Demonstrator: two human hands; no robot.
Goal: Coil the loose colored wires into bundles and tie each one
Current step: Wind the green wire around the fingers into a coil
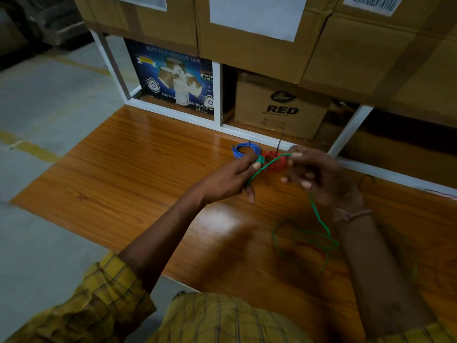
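At centre frame the left hand pinches a small coil of green wire between thumb and fingers. The wire is thin and bright green; it runs up right to the right hand, whose fingertips pinch it, then trails down into loose loops on the worktop at lower right. Just behind the hands lie a blue coil and a red coil, each already wound.

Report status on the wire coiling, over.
Left hand pinches small green coil; right hand feeds green wire. Blue bundle and red bundle behind. Nothing in the way.
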